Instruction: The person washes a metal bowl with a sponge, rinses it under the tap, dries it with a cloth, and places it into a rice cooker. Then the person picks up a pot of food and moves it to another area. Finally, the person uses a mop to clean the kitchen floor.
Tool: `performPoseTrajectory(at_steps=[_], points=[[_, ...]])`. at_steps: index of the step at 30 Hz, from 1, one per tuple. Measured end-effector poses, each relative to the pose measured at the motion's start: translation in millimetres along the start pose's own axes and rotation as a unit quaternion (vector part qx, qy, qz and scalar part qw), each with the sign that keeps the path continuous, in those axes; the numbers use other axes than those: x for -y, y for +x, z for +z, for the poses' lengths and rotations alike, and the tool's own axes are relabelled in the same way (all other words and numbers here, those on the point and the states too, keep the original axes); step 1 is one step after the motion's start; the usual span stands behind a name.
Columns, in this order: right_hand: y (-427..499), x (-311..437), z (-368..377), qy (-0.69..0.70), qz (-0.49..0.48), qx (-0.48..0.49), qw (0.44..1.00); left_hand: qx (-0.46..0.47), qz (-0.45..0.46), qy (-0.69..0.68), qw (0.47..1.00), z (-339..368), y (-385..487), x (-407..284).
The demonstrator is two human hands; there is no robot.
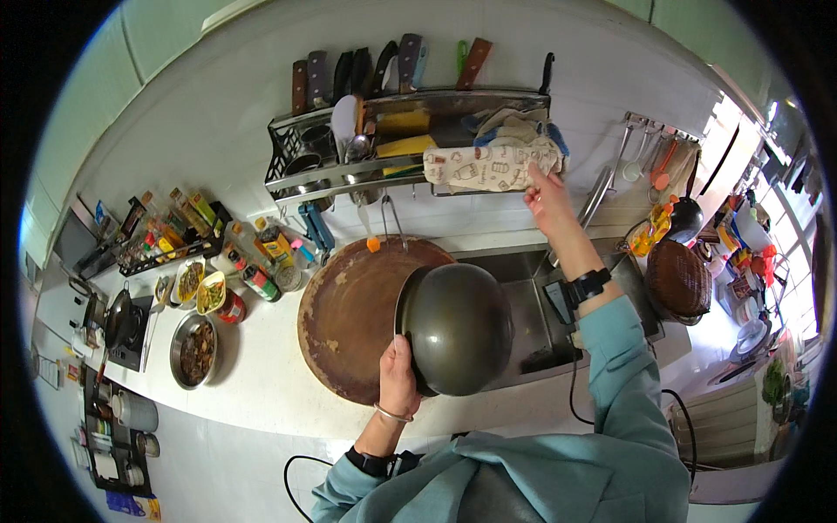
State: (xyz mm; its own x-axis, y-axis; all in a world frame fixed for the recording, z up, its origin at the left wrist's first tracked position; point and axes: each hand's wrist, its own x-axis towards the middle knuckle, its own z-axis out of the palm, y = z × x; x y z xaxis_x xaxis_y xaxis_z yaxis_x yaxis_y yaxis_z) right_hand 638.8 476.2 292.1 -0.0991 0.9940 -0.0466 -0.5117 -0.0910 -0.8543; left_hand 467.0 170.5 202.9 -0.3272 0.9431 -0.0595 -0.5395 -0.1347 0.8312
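Note:
My left hand [397,376] grips the rim of a dark metal bowl or wok [458,330], its rounded underside turned towards me and to the right. It is held above the right part of a large round brown board [346,314] and the left edge of the sink. My right hand [548,199] reaches up to a printed cloth [490,168] hanging over the front of the wall rack [340,171]. Its fingertips are at the right part of the cloth; whether they pinch it cannot be told. Other crumpled cloths [516,124] lie behind.
Knives [409,59] stand along the rack's back. The steel sink [526,314] with its faucet [592,202] lies right of the board. Left are sauce bottles [256,278], a steel bowl of food [196,350] and a cooktop [138,333]. A woven basket [679,281] sits far right.

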Motion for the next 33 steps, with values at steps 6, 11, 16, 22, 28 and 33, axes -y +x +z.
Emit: performPoseTrajectory(at_steps=[6, 11, 16, 22, 28, 33], points=[[-74.0, 52.7, 20.5, -0.103, -0.305, 0.211, 0.923, -0.003, 0.020, -0.035, 0.999, -21.2, -2.1, -18.1], [-187.3, 64.4, 14.5, -0.295, -0.388, 0.329, 0.809, 0.016, 0.048, 0.081, 0.995, -41.7, -3.8, -30.1], [-266.2, -27.2, 67.7, -0.598, -0.372, 0.460, 0.541, 0.034, 0.110, 0.192, 0.975, -56.8, -14.1, -43.5], [-234.5, -104.2, 111.7, -0.628, -0.368, 0.286, 0.623, 0.106, 0.178, 0.310, 0.928, -81.6, -26.9, -62.8], [-162.1, -109.7, 88.1, -0.131, 0.240, 0.270, 0.923, 0.126, 0.123, 0.175, 0.969, -107.1, -33.5, -95.0], [-250.3, -197.1, 74.7, 0.089, 0.363, 0.153, 0.915, 0.004, 0.234, 0.175, 0.956, -101.2, -35.3, -89.1]])
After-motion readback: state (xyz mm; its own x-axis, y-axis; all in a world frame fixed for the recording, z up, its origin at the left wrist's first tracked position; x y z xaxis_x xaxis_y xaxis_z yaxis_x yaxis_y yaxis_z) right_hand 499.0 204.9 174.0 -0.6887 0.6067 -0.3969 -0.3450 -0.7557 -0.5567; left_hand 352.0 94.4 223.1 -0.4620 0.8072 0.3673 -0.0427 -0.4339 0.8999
